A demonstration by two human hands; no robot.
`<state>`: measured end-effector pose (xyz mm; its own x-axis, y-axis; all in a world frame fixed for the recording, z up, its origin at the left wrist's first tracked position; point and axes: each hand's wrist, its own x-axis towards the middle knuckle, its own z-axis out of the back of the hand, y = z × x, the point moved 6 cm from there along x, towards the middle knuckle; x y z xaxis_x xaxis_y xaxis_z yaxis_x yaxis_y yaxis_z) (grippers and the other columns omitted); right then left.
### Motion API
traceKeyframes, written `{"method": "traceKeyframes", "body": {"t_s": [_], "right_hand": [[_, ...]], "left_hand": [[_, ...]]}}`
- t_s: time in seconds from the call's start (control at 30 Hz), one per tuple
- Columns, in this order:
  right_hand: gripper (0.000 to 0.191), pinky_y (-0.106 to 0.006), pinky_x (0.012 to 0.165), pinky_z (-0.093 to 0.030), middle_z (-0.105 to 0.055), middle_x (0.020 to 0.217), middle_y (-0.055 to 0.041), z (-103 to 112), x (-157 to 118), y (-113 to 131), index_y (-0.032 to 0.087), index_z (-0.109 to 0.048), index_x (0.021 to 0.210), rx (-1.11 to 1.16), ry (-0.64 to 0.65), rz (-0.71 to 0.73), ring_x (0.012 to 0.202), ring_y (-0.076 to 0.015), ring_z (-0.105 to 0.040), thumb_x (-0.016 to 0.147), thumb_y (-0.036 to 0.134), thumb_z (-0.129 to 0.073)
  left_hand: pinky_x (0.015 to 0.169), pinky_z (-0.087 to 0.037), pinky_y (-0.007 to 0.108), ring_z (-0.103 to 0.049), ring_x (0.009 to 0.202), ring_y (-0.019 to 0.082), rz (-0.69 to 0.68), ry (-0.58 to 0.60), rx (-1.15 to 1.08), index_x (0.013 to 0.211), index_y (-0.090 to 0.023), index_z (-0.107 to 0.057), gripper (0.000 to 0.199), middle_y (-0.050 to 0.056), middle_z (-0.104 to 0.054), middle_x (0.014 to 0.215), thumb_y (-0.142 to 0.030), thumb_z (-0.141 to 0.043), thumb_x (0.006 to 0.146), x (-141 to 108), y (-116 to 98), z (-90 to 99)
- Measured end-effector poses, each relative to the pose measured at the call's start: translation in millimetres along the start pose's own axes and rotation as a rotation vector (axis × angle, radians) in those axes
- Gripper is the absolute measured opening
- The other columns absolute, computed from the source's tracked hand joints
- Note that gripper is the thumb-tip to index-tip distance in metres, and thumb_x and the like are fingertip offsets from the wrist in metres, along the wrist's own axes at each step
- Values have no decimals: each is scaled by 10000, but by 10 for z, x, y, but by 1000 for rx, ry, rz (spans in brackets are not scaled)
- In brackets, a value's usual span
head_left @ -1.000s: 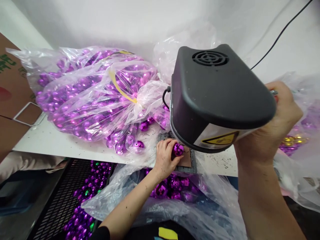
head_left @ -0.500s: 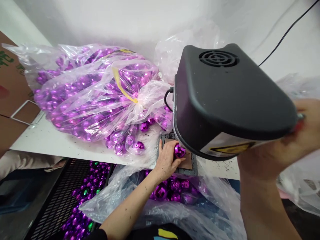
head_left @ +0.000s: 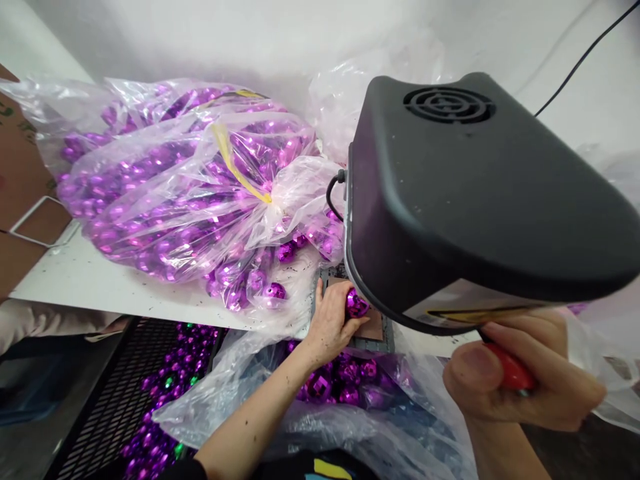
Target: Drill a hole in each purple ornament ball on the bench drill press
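A shiny purple ball (head_left: 357, 303) is grasped between the thumb and fingers of the left hand (head_left: 329, 321); it is held above a brown pad (head_left: 374, 328), just beside the lower edge of a black machine (head_left: 480, 193); whether the pad is touched by the ball cannot be told. The pad is laid on a grey plate (head_left: 387, 344), by which part of the white table (head_left: 165, 298) is covered. A red handle (head_left: 511, 368) is clenched in the right hand (head_left: 525, 380), below the machine's right part; a yellow warning label (head_left: 465, 308) is borne on the machine's near side.

To the left, a large clear bag (head_left: 145, 180) is filled with purple balls and closed with a yellow tie (head_left: 235, 168); a cardboard box (head_left: 23, 167) is seen beyond it. More purple balls (head_left: 320, 385) are held in an open plastic bag (head_left: 320, 427) below the table's front edge; small purple beads (head_left: 160, 407), with a few green ones among them, are seen in a black crate (head_left: 103, 390) at the lower left.
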<state>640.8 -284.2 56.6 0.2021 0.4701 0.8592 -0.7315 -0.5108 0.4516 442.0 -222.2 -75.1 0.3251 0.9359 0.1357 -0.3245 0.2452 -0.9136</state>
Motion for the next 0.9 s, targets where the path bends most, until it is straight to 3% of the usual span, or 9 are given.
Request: {"method": "traceKeyframes", "body": {"t_s": [0.1, 0.27, 0.5, 0.9], "right_hand": [[201, -390, 721, -513, -641, 798, -47, -29, 12, 188, 214, -695, 970, -38, -55, 192, 802, -203, -643, 785, 266, -633], [215, -389, 730, -493, -645, 814, -41, -108, -14, 235, 240, -679, 1036, -48, -29, 156, 834, -203, -641, 846, 240, -578], [405, -412, 753, -470, -623, 774, -49, -131, -144, 224, 228, -628, 1262, -67, -81, 173, 803, -212, -618, 866, 201, -551], [312, -393, 691, -479, -597, 757, -31, -150, -150, 212, 232, -644, 1146, -39, -94, 129, 753, -192, -611, 848, 207, -557]], "left_hand": [[1256, -90, 642, -534, 1274, 387, 2, -23, -61, 1334, -291, -576, 525, 104, -674, 1236, -364, -724, 836, 7, -18, 19], [1259, -79, 637, -520, 1286, 394, 0, -31, -82, 1333, -282, -578, 532, 108, -680, 1217, -375, -727, 831, 13, -4, 15], [1261, -29, 636, -535, 1306, 345, -51, 32, 101, 1401, -250, -516, 521, 130, -626, 1352, -322, -628, 898, 17, -49, -17], [1270, -26, 611, -514, 1347, 300, -55, 58, 191, 1333, -237, -572, 391, 128, -622, 1354, -316, -568, 950, 11, -23, -48]]}}
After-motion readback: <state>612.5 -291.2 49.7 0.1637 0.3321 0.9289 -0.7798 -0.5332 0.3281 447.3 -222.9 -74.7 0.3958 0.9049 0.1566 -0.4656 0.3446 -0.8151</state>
